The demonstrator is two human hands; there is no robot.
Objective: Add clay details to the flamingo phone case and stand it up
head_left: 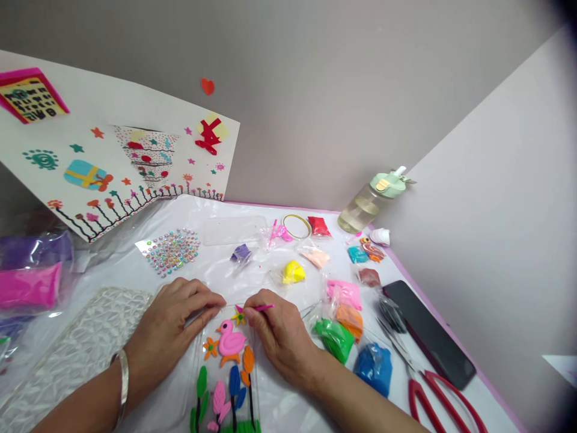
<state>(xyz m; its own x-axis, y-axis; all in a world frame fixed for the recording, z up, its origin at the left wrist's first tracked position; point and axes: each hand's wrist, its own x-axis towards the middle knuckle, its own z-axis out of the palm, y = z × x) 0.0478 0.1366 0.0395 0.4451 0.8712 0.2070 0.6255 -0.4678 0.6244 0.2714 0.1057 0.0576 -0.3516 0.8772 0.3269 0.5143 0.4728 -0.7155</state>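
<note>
A clear phone case [228,385] lies in front of me, decorated with a pink clay bird [231,341], an orange flower, a yellow star and coloured tulips. My left hand [174,325] lies on the case's upper left corner, fingers curled and pressing it down. My right hand [279,334] pinches a thin pink tool [260,308], whose tip touches the yellow star at the top of the case.
Small bags of coloured clay lie to the right: yellow [293,272], pink, orange, green [334,338], blue [375,367]. A black phone [428,334], red scissors [444,403], a bottle [372,201], a rhinestone sheet [172,251] and a textured clear tray [76,355] surround them. Decorated paper leans at back left.
</note>
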